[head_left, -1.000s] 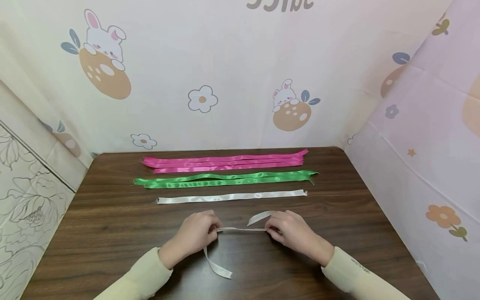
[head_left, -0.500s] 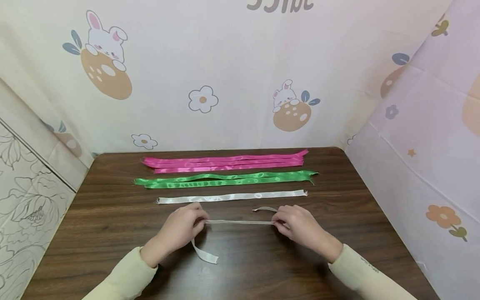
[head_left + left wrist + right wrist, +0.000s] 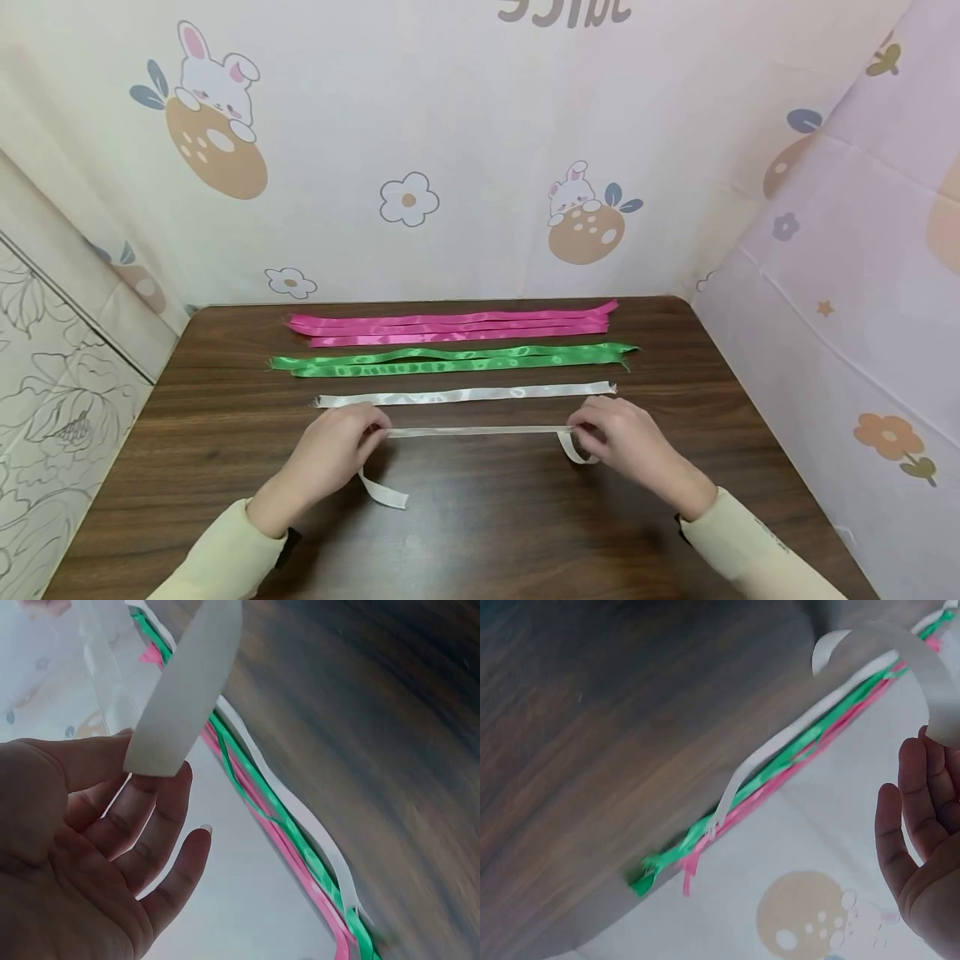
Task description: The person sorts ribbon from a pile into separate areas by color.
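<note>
A white ribbon (image 3: 480, 431) is stretched level between the two hands, just in front of another white ribbon (image 3: 465, 394) that lies flat on the table. The left hand (image 3: 333, 446) pinches it between thumb and fingers, and a loose tail hangs below that hand. On the other side the right hand (image 3: 626, 437) pinches the same ribbon, with its end curling down beside the fingers. In the left wrist view the thumb holds the ribbon's tail (image 3: 187, 690) against the fingers. The right wrist view shows the other tail (image 3: 907, 645) arching from the fingertips.
Behind the flat white ribbon lie green ribbons (image 3: 457, 365) and, farther back, pink ribbons (image 3: 457, 329), all running side to side. The dark wooden table (image 3: 480, 533) meets a printed curtain (image 3: 480, 167) at its back edge.
Both hands have moved apart and away from the body, toward the flat white ribbon. The stretch of held ribbon between them has grown longer. The right-hand tail now curls below the hand.
</note>
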A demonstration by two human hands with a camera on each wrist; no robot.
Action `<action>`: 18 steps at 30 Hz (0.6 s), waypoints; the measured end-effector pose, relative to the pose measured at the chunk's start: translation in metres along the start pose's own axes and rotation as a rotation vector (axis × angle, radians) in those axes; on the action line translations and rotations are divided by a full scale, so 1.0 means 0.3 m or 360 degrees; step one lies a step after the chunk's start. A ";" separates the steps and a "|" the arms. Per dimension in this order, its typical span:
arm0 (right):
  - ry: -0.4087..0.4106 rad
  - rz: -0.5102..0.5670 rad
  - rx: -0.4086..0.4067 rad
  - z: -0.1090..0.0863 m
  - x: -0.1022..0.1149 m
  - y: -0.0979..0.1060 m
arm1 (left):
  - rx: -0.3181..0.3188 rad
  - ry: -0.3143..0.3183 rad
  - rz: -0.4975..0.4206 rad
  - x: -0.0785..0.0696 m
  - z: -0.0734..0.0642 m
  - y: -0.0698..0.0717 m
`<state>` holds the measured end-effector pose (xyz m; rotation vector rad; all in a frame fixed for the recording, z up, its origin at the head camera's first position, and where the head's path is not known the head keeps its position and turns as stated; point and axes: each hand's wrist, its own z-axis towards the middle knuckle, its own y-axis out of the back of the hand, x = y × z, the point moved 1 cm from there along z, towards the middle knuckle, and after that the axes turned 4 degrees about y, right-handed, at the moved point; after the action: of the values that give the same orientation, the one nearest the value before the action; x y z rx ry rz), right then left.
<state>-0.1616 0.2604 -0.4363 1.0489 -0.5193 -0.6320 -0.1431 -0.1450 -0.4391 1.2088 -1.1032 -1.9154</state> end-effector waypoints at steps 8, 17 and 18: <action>-0.0142 0.0002 -0.0018 -0.020 -0.060 0.040 | -0.0065 -0.0005 0.0049 0.049 -0.014 0.044; -0.0275 0.0043 0.0036 -0.033 -0.100 0.066 | -0.0012 0.0156 0.0007 0.132 -0.038 0.071; -0.0292 0.0048 0.0042 -0.035 -0.107 0.067 | -0.0005 0.0176 -0.0006 0.143 -0.040 0.073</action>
<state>-0.1728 0.2964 -0.4253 1.0111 -0.7034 -0.7001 -0.1476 -0.1944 -0.4399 1.2995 -1.0399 -1.8289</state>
